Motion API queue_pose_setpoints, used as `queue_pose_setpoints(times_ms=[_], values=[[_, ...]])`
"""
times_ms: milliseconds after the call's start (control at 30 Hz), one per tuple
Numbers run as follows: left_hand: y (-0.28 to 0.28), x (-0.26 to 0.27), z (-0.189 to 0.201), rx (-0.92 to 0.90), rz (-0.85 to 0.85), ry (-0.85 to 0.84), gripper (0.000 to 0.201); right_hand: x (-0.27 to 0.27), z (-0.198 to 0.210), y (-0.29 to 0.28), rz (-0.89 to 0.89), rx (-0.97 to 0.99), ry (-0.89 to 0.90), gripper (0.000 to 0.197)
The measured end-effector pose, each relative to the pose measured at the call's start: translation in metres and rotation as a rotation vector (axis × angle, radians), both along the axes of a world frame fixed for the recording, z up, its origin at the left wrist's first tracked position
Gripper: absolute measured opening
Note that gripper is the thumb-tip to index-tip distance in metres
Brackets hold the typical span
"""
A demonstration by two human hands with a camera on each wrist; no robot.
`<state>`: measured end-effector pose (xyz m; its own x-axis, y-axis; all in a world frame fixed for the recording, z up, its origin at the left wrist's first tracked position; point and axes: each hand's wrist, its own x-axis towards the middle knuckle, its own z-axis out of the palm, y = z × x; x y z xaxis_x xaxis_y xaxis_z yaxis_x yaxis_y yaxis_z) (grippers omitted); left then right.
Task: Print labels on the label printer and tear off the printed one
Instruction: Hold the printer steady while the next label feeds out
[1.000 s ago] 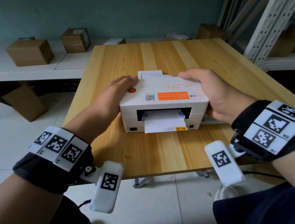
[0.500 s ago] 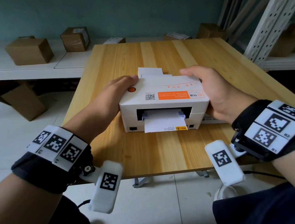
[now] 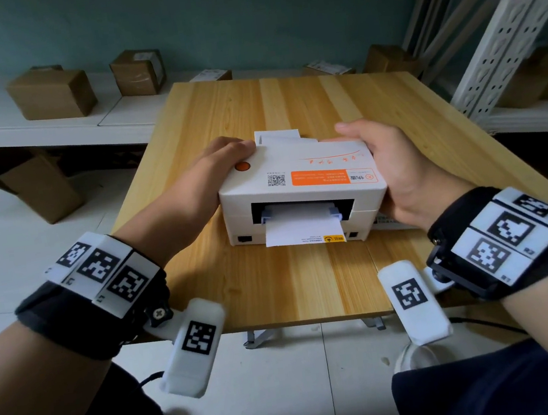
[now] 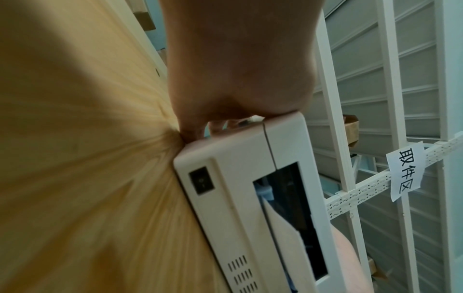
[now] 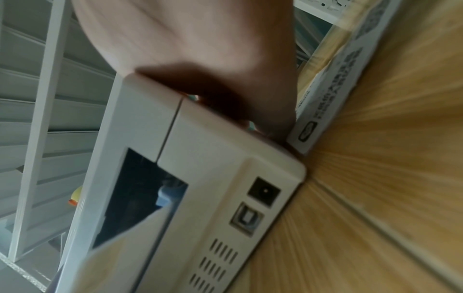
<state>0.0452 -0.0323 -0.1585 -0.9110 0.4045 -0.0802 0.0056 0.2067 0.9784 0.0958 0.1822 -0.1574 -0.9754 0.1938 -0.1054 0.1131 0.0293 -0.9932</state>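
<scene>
- Label printer (image 3: 301, 186) sitting mid-table (image 3: 288, 109), slot facing this way.
- Left hand (image 3: 207, 177) clasping its left side, thumb up by the orange button (image 3: 242, 166).
- Right hand (image 3: 395, 165) clamped round the right side.
- Label (image 3: 303, 233) poking from the slot, not torn.
- Best now: brace with one hand, pinch the label's edge, pull sharply across the cutter.

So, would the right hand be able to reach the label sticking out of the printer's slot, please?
Probably yes: the right hand grips the printer beside the slot, and nothing covers the label.
</scene>
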Motion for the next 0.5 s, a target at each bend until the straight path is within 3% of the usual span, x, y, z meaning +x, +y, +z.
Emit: queue_pose_setpoints(times_ms=[233,500], values=[[0.0001,0.0014,0.001,0.023,-0.025,-0.054,0.039,-0.0023,-0.002,0.0024,0.015,-0.017,-0.019,0.051],[0.0,0.005,0.0034,0.02,0.003,-0.083,0.025,-0.0027,-0.0032,0.0025,0.017,-0.011,-0.03,0.046]])
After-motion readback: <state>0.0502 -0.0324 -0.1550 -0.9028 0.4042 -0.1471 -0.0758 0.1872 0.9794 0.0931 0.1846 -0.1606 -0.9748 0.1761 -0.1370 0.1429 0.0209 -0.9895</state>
